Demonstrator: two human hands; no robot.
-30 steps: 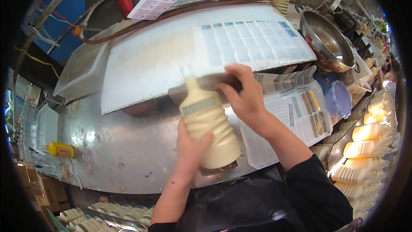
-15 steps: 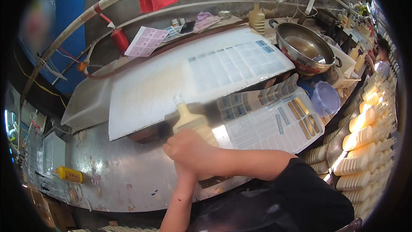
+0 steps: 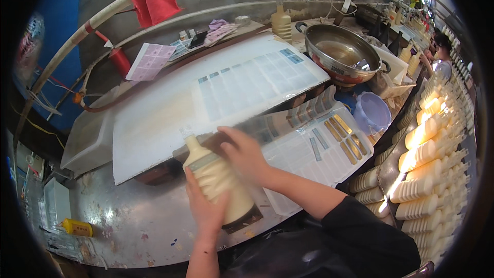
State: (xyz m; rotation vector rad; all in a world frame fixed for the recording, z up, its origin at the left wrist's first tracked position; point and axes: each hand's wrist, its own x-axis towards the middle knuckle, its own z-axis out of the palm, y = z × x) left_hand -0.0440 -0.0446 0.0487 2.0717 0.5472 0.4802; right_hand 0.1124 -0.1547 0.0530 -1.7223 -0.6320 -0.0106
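A cream-coloured ribbed bottle (image 3: 226,188) lies tilted on a dark pad on the metal bench, its neck pointing away from me. Across its shoulder runs a greyish strip (image 3: 204,163). My left hand (image 3: 207,208) is wrapped round the bottle's left side, thumb over the front. Beside the bottle's upper right side is my right hand (image 3: 247,157), fingers apart and slightly blurred; whether it touches the bottle I cannot tell. To the right lies a clear sheet (image 3: 303,172) of gold and blue-grey strips.
Behind the bottle a white board (image 3: 154,118) carries a sheet of pale decals (image 3: 247,82). A large metal pan (image 3: 342,51) and a lilac bucket (image 3: 371,114) stand at right. Rows of cream bottles (image 3: 422,159) line the right side. A yellow squeeze bottle (image 3: 77,227) lies at left.
My right hand has come off the left wrist area, moved right and opened. The left hand now shows on the bottle's left side. The whole view has shifted.
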